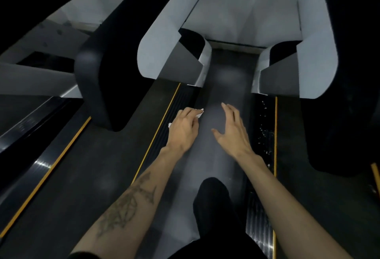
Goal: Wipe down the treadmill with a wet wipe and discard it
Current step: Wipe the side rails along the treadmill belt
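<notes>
Your left hand (183, 129) presses the wet wipe (199, 112) beneath its curled fingers mid-frame on the treadmill belt (222, 86); your right hand (232, 129) hovers spread, holding nothing.

1. The treadmill belt (222, 86), dark grey, runs from near to far down the middle.
2. A ribbed black side rail (164, 127) with a yellow edge borders its left.
3. A white wipe (199, 113) lies at the belt's left edge, touching that rail.
4. The right side rail (264, 127) carries scattered white specks.
</notes>
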Demonstrator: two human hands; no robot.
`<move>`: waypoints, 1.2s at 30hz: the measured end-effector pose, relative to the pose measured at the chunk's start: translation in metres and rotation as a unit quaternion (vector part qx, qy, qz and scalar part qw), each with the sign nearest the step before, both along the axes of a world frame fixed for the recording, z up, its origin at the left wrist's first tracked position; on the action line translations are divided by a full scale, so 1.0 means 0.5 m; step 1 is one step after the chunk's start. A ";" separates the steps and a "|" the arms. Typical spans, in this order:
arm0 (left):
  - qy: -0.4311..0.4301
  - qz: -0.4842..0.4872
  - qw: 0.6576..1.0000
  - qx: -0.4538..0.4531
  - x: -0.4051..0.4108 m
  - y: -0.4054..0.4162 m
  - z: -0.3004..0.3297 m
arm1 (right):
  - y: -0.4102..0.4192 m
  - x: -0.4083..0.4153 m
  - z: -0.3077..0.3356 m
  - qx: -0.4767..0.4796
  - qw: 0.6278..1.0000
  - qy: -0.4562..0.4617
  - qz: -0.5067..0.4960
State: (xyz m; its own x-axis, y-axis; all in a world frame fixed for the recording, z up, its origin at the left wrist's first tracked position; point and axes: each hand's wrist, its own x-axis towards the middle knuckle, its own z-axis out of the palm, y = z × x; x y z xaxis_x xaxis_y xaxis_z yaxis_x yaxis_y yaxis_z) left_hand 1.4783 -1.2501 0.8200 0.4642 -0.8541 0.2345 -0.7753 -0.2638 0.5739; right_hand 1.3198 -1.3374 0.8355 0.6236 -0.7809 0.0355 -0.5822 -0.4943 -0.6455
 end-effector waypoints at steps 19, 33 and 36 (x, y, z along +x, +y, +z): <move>0.035 -0.176 0.984 0.011 0.176 -0.631 -0.147 | -0.494 0.166 -0.147 0.064 0.985 0.007 -0.158; 0.087 -0.266 0.959 0.041 0.221 -0.991 -0.475 | -0.798 0.217 -0.441 0.107 0.964 0.081 -0.231; 0.086 -0.284 0.954 0.041 0.213 -1.061 -0.580 | -0.860 0.208 -0.544 0.100 0.958 0.082 -0.256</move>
State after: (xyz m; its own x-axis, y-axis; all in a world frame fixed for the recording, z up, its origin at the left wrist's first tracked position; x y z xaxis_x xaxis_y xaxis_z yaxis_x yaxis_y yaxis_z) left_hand 1.5846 -1.7808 0.5300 -0.0540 -0.9916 0.1175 -0.7023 0.1213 0.7014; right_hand 1.4240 -1.7673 0.5633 0.1419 -0.9669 -0.2120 -0.8165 0.0068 -0.5773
